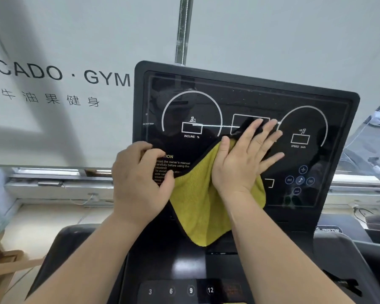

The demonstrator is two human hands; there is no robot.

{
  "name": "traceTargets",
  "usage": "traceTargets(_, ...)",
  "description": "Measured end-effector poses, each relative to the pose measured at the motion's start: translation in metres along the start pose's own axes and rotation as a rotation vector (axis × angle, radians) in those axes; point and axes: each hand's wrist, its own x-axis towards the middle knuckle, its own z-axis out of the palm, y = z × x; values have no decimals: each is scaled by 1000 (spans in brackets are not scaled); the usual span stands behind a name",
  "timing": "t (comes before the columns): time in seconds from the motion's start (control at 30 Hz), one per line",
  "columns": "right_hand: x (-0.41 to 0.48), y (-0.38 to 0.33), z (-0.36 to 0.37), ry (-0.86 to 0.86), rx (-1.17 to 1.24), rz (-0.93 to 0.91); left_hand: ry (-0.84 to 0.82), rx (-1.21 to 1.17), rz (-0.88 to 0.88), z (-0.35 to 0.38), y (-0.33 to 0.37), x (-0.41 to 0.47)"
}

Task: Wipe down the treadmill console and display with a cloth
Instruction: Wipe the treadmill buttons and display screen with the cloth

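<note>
White wall with big GYM letters (106,79) is at the back, and the black treadmill display (250,95) stands in front of it. The wiping step is going on now, in the middle of the display. The yellow cloth (202,205) lies flat on the glass, and its bottom corner hangs down toward the console (171,266).

The right hand (244,159) presses on the cloth with its fingers straight and spread apart. The left hand (140,178) is at the left side of the display with its fingers curled. Its thumb touches the edge of the cloth. I cannot tell if it holds the cloth or just the display.

I think the next move needs a wide sweep, because both ring shapes, the music buttons and the console below all look unwiped.

I count one cloth, two hands, one display, two white rings on it, and four number buttons (180,290) on the console: 3, 6, 9, 12.
</note>
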Motion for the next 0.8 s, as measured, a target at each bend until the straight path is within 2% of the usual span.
traceTargets(0.1,1,-4,0,1,-42,-11,28,3,-79,0,-7,-7)
traceTargets(0.27,27,-8,-6,19,-84,-216,-29,-58,-152,0,-16,-11)
traceTargets(0.33,39,-8,-8,78,-11,-357,-37,-72,-152,0,-16,-10)
traceTargets(0.43,47,3,-3,262,77,-569,-83,-120,-173,1,-14,-11)
traceTargets(0.5,46,7,0,357,114,-511,-104,-129,-188,2,-13,-12)
traceTargets(0.6,44,10,-1,395,141,-386,-109,-106,-200,3,-12,-13)
traceTargets(0.8,37,11,-7,315,95,-471,-67,-116,-213,7,-6,-10)
